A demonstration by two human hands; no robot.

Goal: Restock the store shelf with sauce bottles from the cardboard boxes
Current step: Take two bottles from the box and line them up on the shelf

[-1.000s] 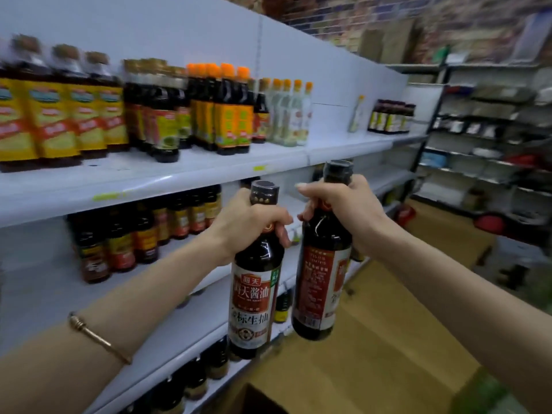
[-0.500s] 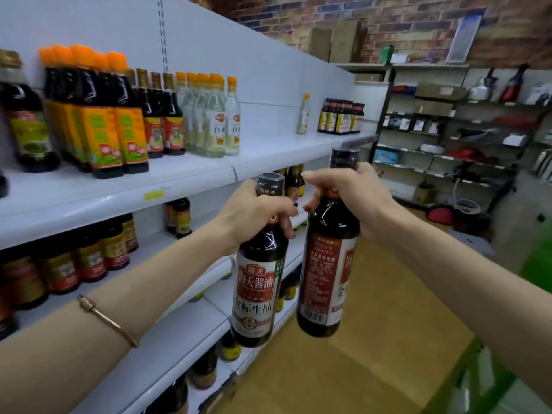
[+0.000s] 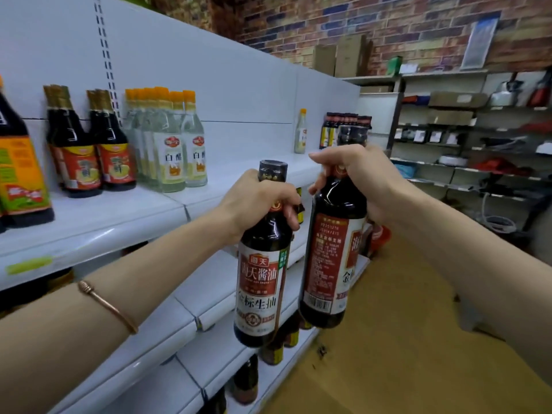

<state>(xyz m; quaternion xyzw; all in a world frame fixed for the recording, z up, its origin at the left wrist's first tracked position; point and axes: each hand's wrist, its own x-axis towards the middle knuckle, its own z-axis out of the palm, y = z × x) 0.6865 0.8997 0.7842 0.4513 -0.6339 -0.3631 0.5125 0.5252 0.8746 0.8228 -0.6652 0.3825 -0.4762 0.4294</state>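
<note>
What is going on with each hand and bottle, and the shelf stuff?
Left hand: grips left bottle's neck.
Right hand: grips right bottle's neck.
Left bottle: capped, off the shelf, label facing camera.
Right bottle: capped, off the shelf, barcode side showing.
Clear bottles: upright, capped, on top shelf.

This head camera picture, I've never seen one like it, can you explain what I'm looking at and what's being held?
The camera sits on a person's head, looking forward and down, so both arms reach in from the bottom. No machine here, just bare hands. The left hand grips a dark sauce bottle by its neck, front label facing us. The right hand grips a second sauce bottle the same way, back label showing. Both hang in the air beside a white store shelf, where clear vinegar bottles and dark red-labelled bottles stand.
</note>
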